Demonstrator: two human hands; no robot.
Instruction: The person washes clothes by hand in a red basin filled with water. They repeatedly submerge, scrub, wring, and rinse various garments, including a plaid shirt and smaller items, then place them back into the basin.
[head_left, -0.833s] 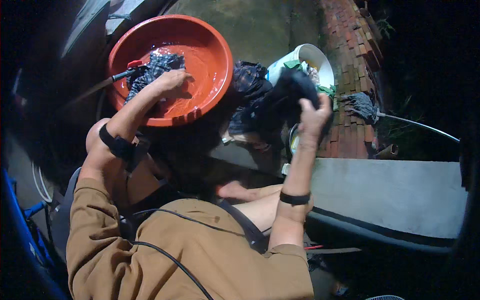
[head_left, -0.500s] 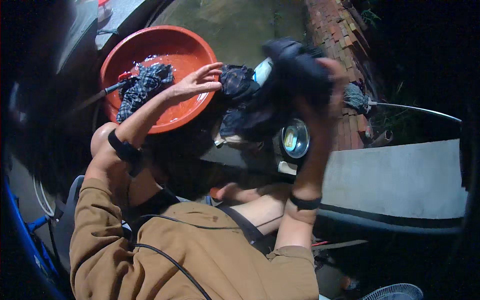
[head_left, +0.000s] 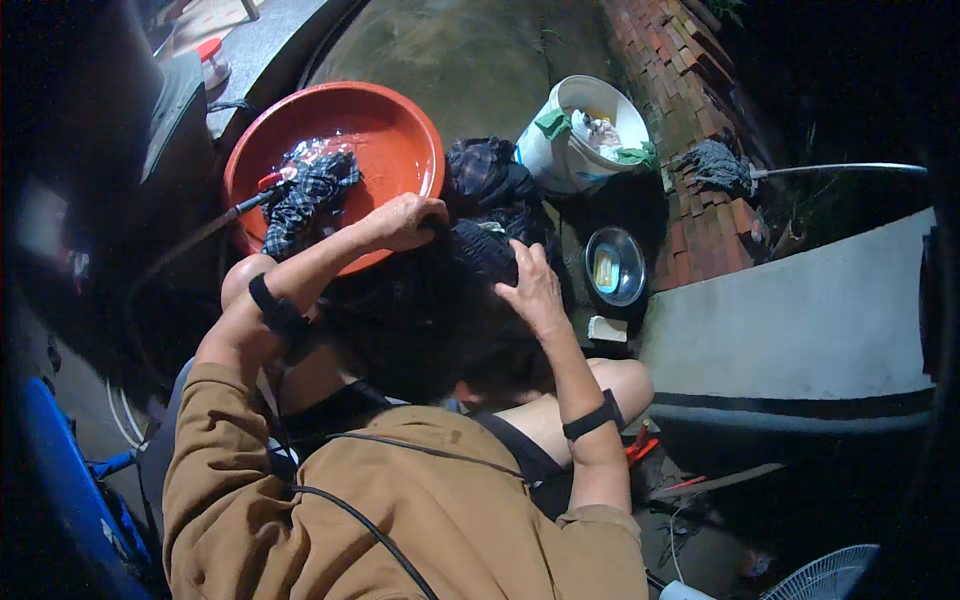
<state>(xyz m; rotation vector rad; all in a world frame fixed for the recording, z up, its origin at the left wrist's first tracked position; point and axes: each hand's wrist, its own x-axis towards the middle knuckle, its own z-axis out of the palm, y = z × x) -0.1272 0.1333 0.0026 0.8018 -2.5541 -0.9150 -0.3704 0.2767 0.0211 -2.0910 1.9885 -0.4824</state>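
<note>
Over the near right edge of a red basin (head_left: 432, 160), my left hand (head_left: 405, 220) is closed on dark cloth. Curled at the fingertips, my right hand (head_left: 537, 290) grips a dark garment (head_left: 487, 250) just to the right of it. The garment hangs between the two hands, and its lower part is lost in shadow. More dark clothes (head_left: 485, 165) lie in a heap beyond it, against the basin. A checked shirt (head_left: 315, 190) lies wet in shallow water in the basin, beside a hose end (head_left: 240, 208) at the left rim.
A white bucket (head_left: 545, 160) with cloths stands ahead right. Nearer are a metal bowl (head_left: 627, 280) with a soap dish and a pale block (head_left: 607, 329). A mop (head_left: 715, 165) rests on bricks (head_left: 680, 110). A grey slab (head_left: 790, 330) lies right, a fan (head_left: 825, 575) lower right.
My right hand has come down and left with the dark garment, uncovering the bucket. My left hand, open before, has lowered slightly and closed on the cloth.
</note>
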